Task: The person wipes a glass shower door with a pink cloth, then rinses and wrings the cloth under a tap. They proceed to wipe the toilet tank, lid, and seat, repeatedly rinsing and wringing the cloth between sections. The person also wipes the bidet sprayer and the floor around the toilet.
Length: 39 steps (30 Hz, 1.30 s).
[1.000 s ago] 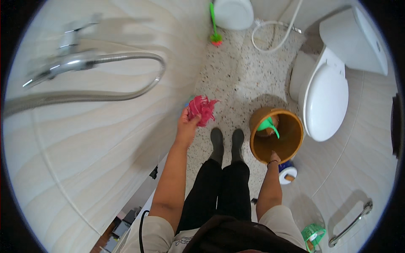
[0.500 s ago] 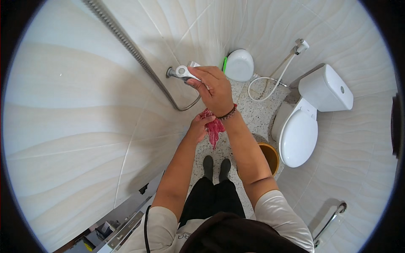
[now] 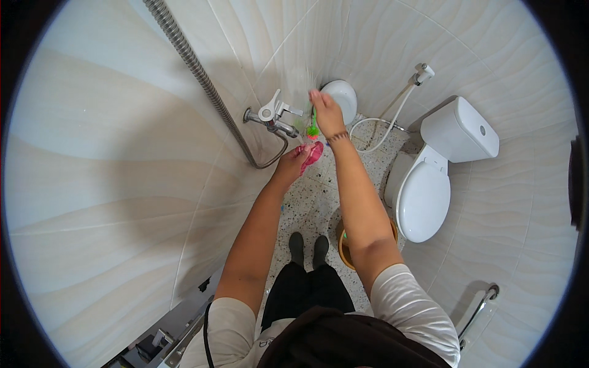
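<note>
My right hand [image 3: 330, 118] is closed around a green-handled brush [image 3: 313, 130] with a green and orange head, held head-down just right of the tap. Below it, my left hand [image 3: 293, 164] grips a wet-looking pinkish-red cloth [image 3: 313, 154] under the tap's spout. The wall tap [image 3: 277, 114] is chrome with a white lever, and a flexible metal hose [image 3: 208, 92] runs down beside it. Water at the spout is hard to make out.
A white toilet [image 3: 424, 199] stands on the right, with a white bidet sprayer [image 3: 423, 73] on the wall above. At the far corner leans a white basin [image 3: 342, 99]. An orange-yellow bucket [image 3: 345, 254] is partly behind my right forearm. A metal grab bar [image 3: 481, 310] is at lower right.
My right hand has let go of the tap lever and moved right, and now holds the green brush that was by the basin. My left hand has raised the cloth toward the spout.
</note>
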Each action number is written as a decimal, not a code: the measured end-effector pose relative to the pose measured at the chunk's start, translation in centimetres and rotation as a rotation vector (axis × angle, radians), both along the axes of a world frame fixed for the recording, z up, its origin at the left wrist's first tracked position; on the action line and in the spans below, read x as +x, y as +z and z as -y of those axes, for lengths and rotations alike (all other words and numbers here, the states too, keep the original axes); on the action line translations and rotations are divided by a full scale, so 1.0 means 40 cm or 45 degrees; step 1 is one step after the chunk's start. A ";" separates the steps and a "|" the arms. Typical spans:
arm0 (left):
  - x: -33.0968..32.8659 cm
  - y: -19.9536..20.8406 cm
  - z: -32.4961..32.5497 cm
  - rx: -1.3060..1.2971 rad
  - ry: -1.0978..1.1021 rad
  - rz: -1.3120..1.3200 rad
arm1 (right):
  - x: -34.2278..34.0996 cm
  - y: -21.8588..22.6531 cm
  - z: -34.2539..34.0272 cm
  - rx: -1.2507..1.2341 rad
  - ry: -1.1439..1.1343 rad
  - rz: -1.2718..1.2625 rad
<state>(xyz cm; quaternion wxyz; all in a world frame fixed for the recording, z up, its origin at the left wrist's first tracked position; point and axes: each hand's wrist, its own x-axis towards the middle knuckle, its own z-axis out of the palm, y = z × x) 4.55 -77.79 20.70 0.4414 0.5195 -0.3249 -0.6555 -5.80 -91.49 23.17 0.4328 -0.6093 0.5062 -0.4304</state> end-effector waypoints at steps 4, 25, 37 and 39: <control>0.037 0.034 -0.010 -0.052 0.001 0.154 | -0.065 -0.062 -0.140 0.642 0.582 0.068; -0.060 -0.149 0.079 0.446 0.368 -0.854 | 0.036 -0.081 -0.137 0.077 0.055 -1.136; 0.024 -0.154 0.067 0.550 0.642 -1.143 | -0.071 -0.121 -0.069 0.571 0.385 -0.688; 0.071 -0.198 0.056 0.559 0.745 -1.182 | -0.095 -0.122 -0.058 0.633 0.609 -0.592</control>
